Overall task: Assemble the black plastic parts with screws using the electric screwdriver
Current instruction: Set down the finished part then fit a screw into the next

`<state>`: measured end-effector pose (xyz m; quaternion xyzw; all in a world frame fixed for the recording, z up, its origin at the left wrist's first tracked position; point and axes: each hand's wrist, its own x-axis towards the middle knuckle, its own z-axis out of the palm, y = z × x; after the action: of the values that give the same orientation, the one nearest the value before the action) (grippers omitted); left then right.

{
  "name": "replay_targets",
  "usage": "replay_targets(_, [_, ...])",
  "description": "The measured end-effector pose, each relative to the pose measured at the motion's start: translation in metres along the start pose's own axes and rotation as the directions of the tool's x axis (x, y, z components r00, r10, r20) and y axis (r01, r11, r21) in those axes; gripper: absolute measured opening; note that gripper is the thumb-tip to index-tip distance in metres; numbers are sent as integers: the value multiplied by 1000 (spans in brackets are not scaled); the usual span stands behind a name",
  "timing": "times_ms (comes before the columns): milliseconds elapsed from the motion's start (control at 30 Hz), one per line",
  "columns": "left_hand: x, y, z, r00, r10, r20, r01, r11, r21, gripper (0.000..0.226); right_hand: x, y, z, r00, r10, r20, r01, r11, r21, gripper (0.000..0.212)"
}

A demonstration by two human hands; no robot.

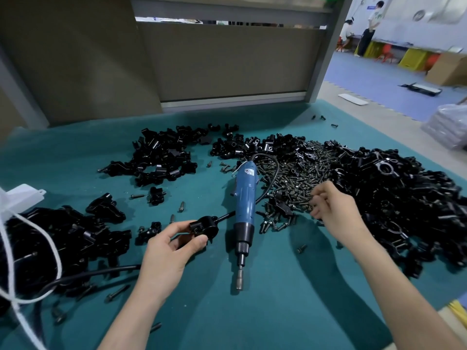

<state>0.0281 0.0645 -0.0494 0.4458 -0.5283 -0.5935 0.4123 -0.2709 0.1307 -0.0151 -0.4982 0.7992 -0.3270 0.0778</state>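
Left hand (171, 251) at 7 o'clock gripping one black clamp part (203, 227), right hand (333, 210) at 3 o'clock, fingers curled into one screw heap (295, 178), pinch unclear, one blue electric screwdriver (243, 205) lying centre, bit toward 6.

table cover (252, 319): plain teal
electric screwdriver (243, 205): blue body with a small blue-and-white label, black collar, silver-grey bit holder
screwdriver cable (274, 173): black
plastic clamp part (203, 227): glossy black
plastic part piles (394, 198): black with pale highlights
screws (298, 178): dull bronze-grey
cord (15, 248): white
plastic container (22, 195): translucent white
partition panel (222, 61): grey-brown, with a pale grey frame
floor mats (374, 79): blue
bins (414, 58): yellow
cardboard box (447, 69): brown
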Motion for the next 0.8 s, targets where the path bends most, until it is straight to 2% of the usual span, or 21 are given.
replay_targets(100, [0,0,1,1000,-5,-4,5,1000,-19,25,-6,-26,-7,999,40,28,-45,977,206,19])
replay_targets(167, [0,0,1,1000,-1,-11,1,1000,-18,25,-17,-57,-4,992,-26,125,-16,947,320,22])
replay_targets(267, [1,-1,2,1000,12,-8,-12,1000,-12,26,-36,-103,15,948,-187,257,74,916,395,24])
replay_targets(367, [1,0,2,1000,27,4,-27,1000,-13,29,-42,-132,38,889,-328,319,218,917,335,16])
replay_targets(467, [0,1,1,999,49,1,-49,998,43,29,-40,-145,51,847,-406,343,332,908,255,12])
replay_targets(700, [0,1,0,994,105,9,-105,989,101,23,-35,-161,56,772,-447,452,458,884,91,4])
replay_targets(800, [1,-1,1,993,115,-16,-112,986,123,22,-30,-170,58,727,-426,539,511,859,-10,13])
